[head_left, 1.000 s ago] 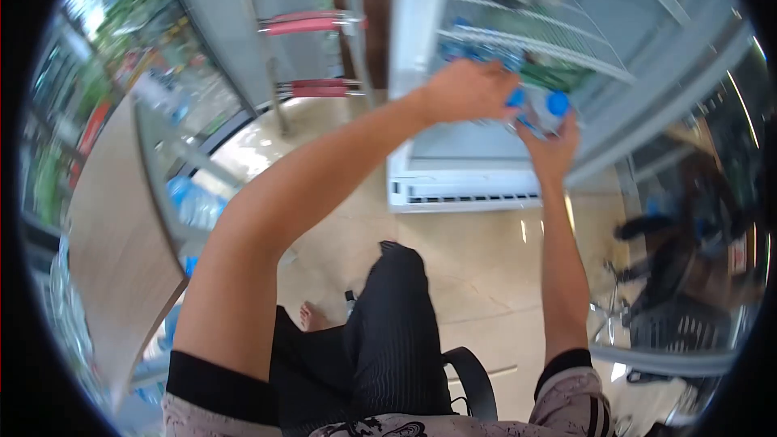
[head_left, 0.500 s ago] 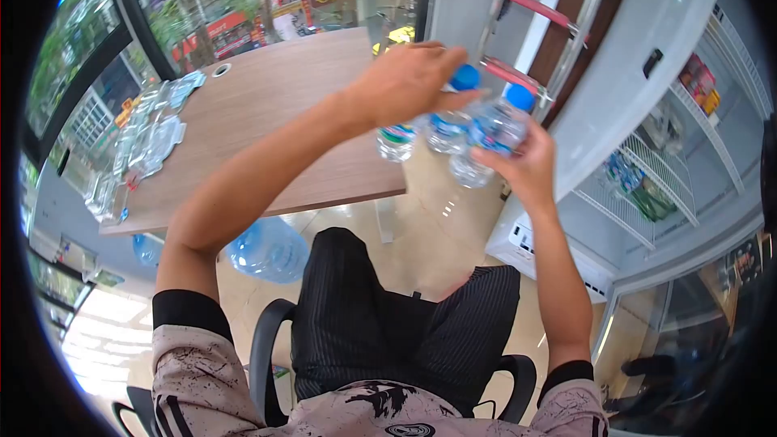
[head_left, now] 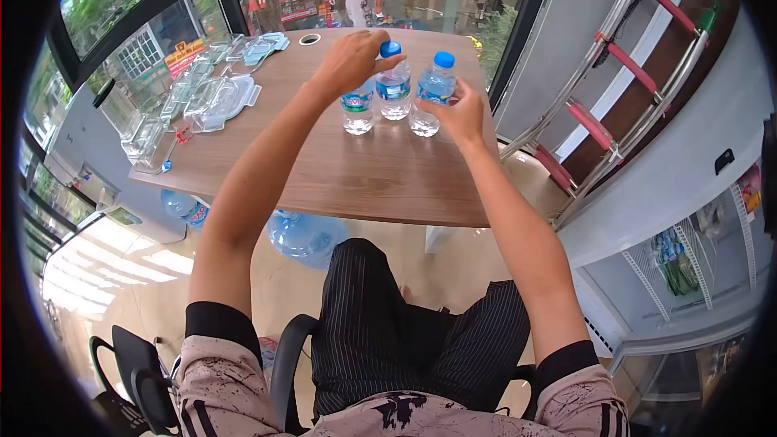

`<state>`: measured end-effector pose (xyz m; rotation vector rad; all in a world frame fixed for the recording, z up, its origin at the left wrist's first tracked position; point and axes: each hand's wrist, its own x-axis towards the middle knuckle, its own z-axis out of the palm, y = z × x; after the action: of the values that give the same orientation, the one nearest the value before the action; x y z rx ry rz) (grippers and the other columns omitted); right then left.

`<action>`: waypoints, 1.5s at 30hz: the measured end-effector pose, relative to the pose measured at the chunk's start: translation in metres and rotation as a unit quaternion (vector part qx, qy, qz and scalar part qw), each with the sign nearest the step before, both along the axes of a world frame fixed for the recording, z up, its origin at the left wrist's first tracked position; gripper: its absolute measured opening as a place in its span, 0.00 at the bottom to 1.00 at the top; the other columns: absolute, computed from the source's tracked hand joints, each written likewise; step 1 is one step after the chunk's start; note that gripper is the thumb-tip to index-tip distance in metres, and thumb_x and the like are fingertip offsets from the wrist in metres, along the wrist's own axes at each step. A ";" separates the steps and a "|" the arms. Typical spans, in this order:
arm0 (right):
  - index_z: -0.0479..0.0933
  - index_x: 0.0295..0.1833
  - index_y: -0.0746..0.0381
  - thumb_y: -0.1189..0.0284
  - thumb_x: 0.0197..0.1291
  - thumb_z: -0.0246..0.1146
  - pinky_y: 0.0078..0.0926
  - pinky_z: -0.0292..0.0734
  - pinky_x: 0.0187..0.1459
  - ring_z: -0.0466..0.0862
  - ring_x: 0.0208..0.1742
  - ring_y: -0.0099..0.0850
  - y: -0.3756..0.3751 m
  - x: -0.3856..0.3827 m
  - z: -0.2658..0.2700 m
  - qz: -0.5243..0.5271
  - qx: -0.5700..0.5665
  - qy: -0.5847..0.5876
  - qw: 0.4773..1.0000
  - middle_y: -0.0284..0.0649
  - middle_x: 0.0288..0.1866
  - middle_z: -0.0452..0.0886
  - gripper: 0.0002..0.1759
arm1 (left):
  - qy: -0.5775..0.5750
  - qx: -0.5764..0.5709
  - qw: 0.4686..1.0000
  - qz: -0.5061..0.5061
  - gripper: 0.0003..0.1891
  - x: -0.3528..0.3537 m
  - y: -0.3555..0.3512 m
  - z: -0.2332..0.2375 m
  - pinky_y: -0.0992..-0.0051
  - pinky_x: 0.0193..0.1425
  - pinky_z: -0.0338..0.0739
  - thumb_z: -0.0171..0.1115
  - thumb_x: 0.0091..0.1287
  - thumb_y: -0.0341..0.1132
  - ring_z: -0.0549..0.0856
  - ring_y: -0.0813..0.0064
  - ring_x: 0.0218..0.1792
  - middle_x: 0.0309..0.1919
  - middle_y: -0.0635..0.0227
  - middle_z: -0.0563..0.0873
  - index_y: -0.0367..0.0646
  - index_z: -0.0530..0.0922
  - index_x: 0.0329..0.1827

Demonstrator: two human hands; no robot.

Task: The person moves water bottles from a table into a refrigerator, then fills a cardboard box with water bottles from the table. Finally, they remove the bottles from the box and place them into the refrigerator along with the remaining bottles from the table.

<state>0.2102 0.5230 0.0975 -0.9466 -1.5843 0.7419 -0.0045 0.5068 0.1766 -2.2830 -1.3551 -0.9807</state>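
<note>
Three clear water bottles are together over the wooden table. My left hand (head_left: 353, 61) reaches over the left bottle (head_left: 358, 109), hiding its top, and its fingers are at the blue cap of the middle bottle (head_left: 393, 87). Which of these two it grips is hard to see. My right hand (head_left: 461, 113) is wrapped round the right bottle (head_left: 435, 85), which is upright with its blue cap on. The middle bottle stands just behind the other two.
Glass containers with lids (head_left: 214, 101) lie along the left side of the table (head_left: 364, 186). A roll of tape (head_left: 310, 39) is near the window. A ladder (head_left: 603, 125) and an open fridge (head_left: 647, 218) are at the right; large blue bottles (head_left: 307, 239) stand below.
The view has turned right-to-left, towards the table. Both hands and the bottles, earlier past the table's right edge near the fridge, are now over the tabletop.
</note>
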 end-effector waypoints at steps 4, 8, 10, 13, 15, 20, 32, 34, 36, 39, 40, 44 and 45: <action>0.78 0.45 0.65 0.60 0.31 0.79 0.33 0.79 0.44 0.85 0.41 0.39 -0.004 -0.013 0.005 -0.041 0.035 -0.090 0.995 0.48 0.40 0.85 0.33 | 0.077 -0.099 0.992 0.029 0.23 -0.005 -0.001 0.017 0.60 0.39 0.74 0.59 0.63 0.55 0.82 0.54 0.33 0.26 0.56 0.82 0.40 0.78 0.40; 0.73 0.55 0.65 0.55 0.29 0.80 0.34 0.77 0.49 0.83 0.47 0.42 -0.008 -0.014 -0.004 -0.040 0.025 -0.095 0.994 0.51 0.45 0.83 0.44 | 0.088 -0.068 0.994 0.023 0.22 -0.009 -0.005 0.014 0.63 0.39 0.74 0.60 0.63 0.54 0.82 0.60 0.34 0.28 0.60 0.83 0.43 0.80 0.45; 0.70 0.59 0.65 0.53 0.29 0.80 0.35 0.76 0.51 0.82 0.51 0.43 -0.019 -0.002 -0.011 -0.063 0.039 -0.102 0.992 0.52 0.48 0.81 0.49 | 0.063 -0.119 0.990 0.029 0.25 -0.010 -0.007 0.016 0.60 0.40 0.74 0.58 0.62 0.58 0.83 0.57 0.36 0.30 0.58 0.84 0.44 0.79 0.46; 0.65 0.64 0.64 0.50 0.32 0.79 0.38 0.74 0.55 0.78 0.57 0.45 -0.056 0.042 -0.020 -0.092 0.111 -0.108 0.984 0.55 0.54 0.78 0.54 | 0.064 -0.109 0.991 0.052 0.27 -0.007 -0.018 0.023 0.61 0.48 0.74 0.59 0.62 0.58 0.83 0.59 0.42 0.37 0.57 0.84 0.45 0.78 0.54; 0.63 0.66 0.64 0.51 0.35 0.78 0.38 0.73 0.56 0.78 0.57 0.43 -0.099 0.091 -0.013 0.003 -0.002 -0.061 0.998 0.54 0.54 0.77 0.53 | 0.049 -0.070 0.995 0.059 0.28 -0.008 -0.020 0.021 0.61 0.53 0.73 0.60 0.62 0.57 0.81 0.58 0.47 0.41 0.56 0.84 0.46 0.77 0.58; 0.73 0.57 0.65 0.60 0.47 0.75 0.23 0.77 0.44 0.81 0.38 0.23 -0.185 0.255 -0.050 -0.047 -0.101 -0.043 0.993 0.41 0.39 0.82 0.34 | 0.001 0.080 0.996 0.032 0.23 0.065 -0.058 0.045 0.60 0.55 0.72 0.66 0.61 0.43 0.80 0.54 0.48 0.47 0.54 0.82 0.40 0.76 0.56; 0.78 0.46 0.65 0.62 0.49 0.73 0.22 0.75 0.32 0.79 0.27 0.24 -0.307 0.537 -0.169 -0.543 -0.130 -0.011 0.829 0.37 0.26 0.80 0.23 | 0.084 -0.144 0.835 -0.524 0.16 0.491 -0.166 -0.075 0.60 0.54 0.74 0.65 0.60 0.38 0.80 0.53 0.45 0.40 0.55 0.81 0.39 0.78 0.47; 0.78 0.46 0.65 0.60 0.46 0.74 0.25 0.76 0.34 0.80 0.29 0.27 -0.305 0.553 -0.148 -0.569 -0.135 0.018 0.811 0.39 0.27 0.81 0.25 | 0.113 -0.136 0.800 -0.573 0.18 0.565 -0.139 -0.104 0.59 0.58 0.72 0.61 0.63 0.41 0.79 0.54 0.49 0.46 0.52 0.80 0.41 0.76 0.53; 0.78 0.47 0.65 0.60 0.43 0.75 0.28 0.78 0.38 0.82 0.32 0.31 -0.287 0.590 -0.157 -0.602 -0.103 -0.017 0.792 0.41 0.29 0.81 0.28 | 0.137 -0.092 0.783 -0.600 0.19 0.638 -0.111 -0.119 0.59 0.59 0.72 0.60 0.64 0.40 0.78 0.54 0.52 0.51 0.52 0.79 0.43 0.75 0.56; 0.76 0.49 0.65 0.59 0.37 0.76 0.31 0.78 0.43 0.83 0.38 0.36 -0.255 0.638 -0.155 -0.642 -0.097 -0.046 0.759 0.44 0.35 0.82 0.33 | 0.097 0.117 0.868 -0.473 0.19 0.730 -0.070 -0.144 0.63 0.55 0.74 0.59 0.63 0.43 0.79 0.56 0.51 0.46 0.52 0.80 0.42 0.76 0.53; 0.76 0.50 0.65 0.59 0.36 0.76 0.32 0.78 0.44 0.83 0.40 0.38 -0.244 0.646 -0.145 -0.654 -0.127 -0.047 0.744 0.45 0.37 0.82 0.34 | 0.058 0.200 0.889 -0.408 0.19 0.755 -0.059 -0.152 0.64 0.49 0.78 0.59 0.63 0.46 0.82 0.58 0.46 0.40 0.53 0.82 0.41 0.76 0.50; 0.73 0.53 0.67 0.61 0.33 0.76 0.34 0.77 0.50 0.83 0.48 0.43 -0.193 0.693 -0.158 -0.673 -0.054 -0.033 0.737 0.51 0.44 0.82 0.39 | 0.161 0.006 0.939 -0.305 0.26 0.811 -0.019 -0.147 0.57 0.62 0.69 0.56 0.64 0.49 0.76 0.52 0.56 0.54 0.50 0.78 0.42 0.72 0.60; 0.73 0.53 0.67 0.61 0.33 0.76 0.34 0.77 0.50 0.83 0.48 0.43 -0.181 0.698 -0.164 -0.673 -0.064 -0.029 0.737 0.51 0.44 0.82 0.39 | 0.139 -0.012 0.946 -0.294 0.30 0.822 -0.003 -0.155 0.57 0.63 0.66 0.54 0.65 0.54 0.74 0.51 0.59 0.58 0.48 0.75 0.39 0.70 0.61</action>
<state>0.9086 0.3421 -0.0670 -1.8498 -0.5152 -0.2471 0.8174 0.5036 0.0220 -2.7809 -0.5780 -0.7467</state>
